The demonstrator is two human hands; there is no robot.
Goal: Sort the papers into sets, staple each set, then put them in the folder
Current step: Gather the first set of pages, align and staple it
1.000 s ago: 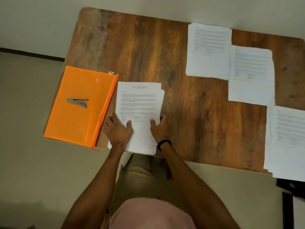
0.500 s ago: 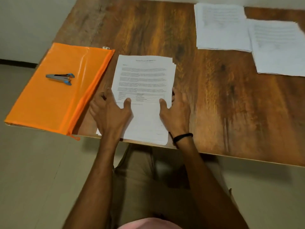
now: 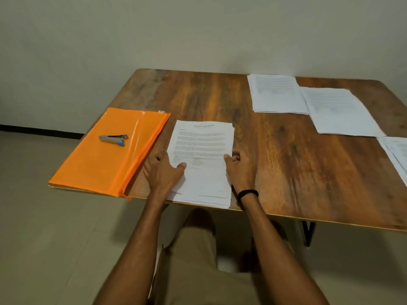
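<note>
A stack of printed papers (image 3: 202, 146) lies at the table's near edge, its sheets slightly fanned at the bottom. My left hand (image 3: 163, 170) holds its left edge, thumb on top and fingers curled at the side. My right hand (image 3: 240, 170), with a black wristband, holds the right edge the same way. An orange zip folder (image 3: 92, 168) lies flat to the left of the stack. A grey and blue stapler (image 3: 113, 139) rests on it.
Further paper piles lie on the wooden table (image 3: 286, 172): one at the back (image 3: 276, 95), one beside it to the right (image 3: 337, 111), and one cut off by the right frame edge (image 3: 396, 153). A wall stands behind the table.
My head has tilted up, bringing the wall into view. Both hands have slid outward from the sheet's face to the stack's side edges. The stack, folder and stapler stay put.
</note>
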